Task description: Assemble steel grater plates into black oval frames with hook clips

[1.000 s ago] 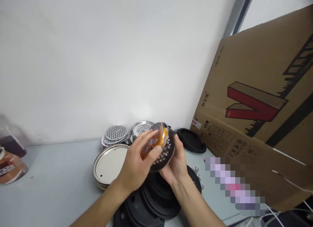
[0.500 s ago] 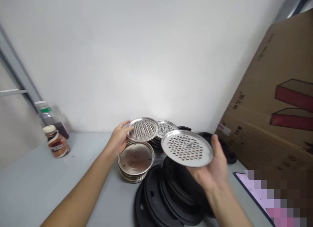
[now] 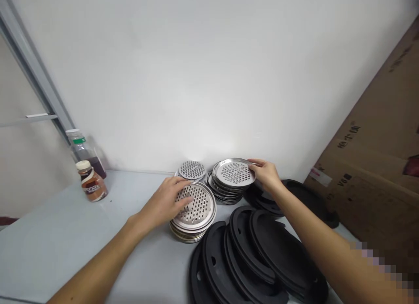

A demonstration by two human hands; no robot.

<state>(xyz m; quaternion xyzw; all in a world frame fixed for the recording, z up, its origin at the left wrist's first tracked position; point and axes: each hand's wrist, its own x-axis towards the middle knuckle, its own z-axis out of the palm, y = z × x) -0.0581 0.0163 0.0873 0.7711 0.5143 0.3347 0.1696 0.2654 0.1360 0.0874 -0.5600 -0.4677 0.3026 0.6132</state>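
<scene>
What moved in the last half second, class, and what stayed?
The left hand brought one perforated disc down and nearer, onto the front stack; the right hand moved a second disc back and left, onto the rear stack. Both hands still touch them. The bottles stayed.

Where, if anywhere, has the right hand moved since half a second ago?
Yes, toward the wall. The right hand overlapped the front black pile in view then; now it's past that pile's far edge, at the rear metal stack.

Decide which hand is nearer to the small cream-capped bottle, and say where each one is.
Left. The left hand is right of the bottle, over the front disc stack; the right hand is farther right, at another disc stack's right edge.
</scene>
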